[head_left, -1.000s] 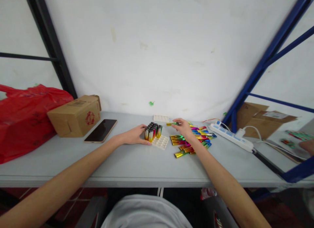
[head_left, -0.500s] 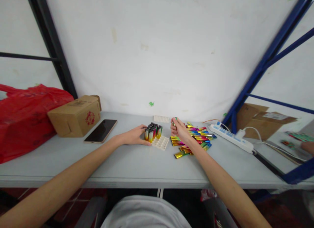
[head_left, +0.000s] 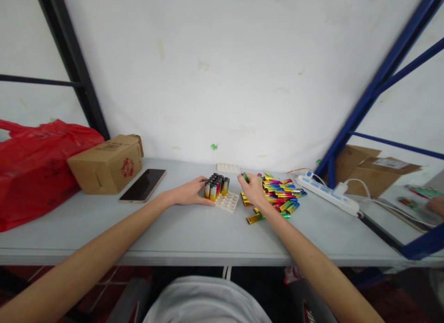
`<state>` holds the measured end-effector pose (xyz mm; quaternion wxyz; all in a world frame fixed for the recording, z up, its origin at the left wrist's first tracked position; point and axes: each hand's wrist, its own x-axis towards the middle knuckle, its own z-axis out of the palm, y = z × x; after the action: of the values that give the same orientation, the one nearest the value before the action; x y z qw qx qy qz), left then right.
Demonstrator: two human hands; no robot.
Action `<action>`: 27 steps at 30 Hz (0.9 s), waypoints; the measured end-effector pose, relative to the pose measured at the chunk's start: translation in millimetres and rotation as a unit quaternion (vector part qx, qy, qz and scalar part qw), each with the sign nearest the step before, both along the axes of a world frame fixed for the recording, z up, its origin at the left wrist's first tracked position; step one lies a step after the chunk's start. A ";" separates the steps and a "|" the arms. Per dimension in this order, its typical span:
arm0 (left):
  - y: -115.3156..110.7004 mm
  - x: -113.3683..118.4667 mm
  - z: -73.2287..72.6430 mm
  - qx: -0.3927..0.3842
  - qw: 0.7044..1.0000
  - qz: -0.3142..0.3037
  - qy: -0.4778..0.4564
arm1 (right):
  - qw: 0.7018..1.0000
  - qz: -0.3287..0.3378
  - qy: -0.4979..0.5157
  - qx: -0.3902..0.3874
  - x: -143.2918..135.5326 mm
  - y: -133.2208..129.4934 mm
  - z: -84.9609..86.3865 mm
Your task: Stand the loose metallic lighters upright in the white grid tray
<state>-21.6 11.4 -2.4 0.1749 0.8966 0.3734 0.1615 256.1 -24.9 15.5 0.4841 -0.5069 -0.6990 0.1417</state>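
A pale moulded tray with rows of round pockets lies on the table. Several shiny gold-and-rainbow tubes with dark tops stand upright in its left and back part. My left hand is curled round the tray's left side, thumb in front and fingers behind, steadying it. In the closed fingers of my right hand is one tube, green with a dark end, raised just right of the tray. A loose pile of metallic tubes lies behind and right of that hand, partly hidden by it.
A second pale tray lies against the wall. To the left are a phone, a cardboard box and a red plastic bag. A white power strip with cables lies right. Another person's hand shows at the far right.
My right hand has turned and lowered slightly, bringing the held tube's dark end toward the tray. My left hand and the tray have stayed in place.
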 end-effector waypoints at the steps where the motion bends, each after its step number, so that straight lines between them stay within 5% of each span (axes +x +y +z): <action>1: 0.2 -0.2 -0.2 0.002 1.000 -0.001 -0.001 | 1.000 0.003 -0.008 0.005 0.0 -0.6 0.1; 9: 2.1 -0.5 -3.1 0.013 1.000 -0.008 -0.004 | 0.996 0.074 -0.040 -0.005 1.6 -0.7 -4.6; 15: 0.0 -0.4 -2.5 0.007 1.000 -0.006 -0.010 | 0.980 0.087 -0.124 0.127 0.8 -8.0 6.3; 27: 1.7 -0.9 -2.8 -0.002 1.000 -0.008 -0.006 | 0.964 0.176 -0.196 0.042 1.8 -6.7 0.1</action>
<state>-22.5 13.1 -5.3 0.1806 0.8981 0.3655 0.1651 257.9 -31.5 15.6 0.3255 -0.3736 -0.8636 0.0929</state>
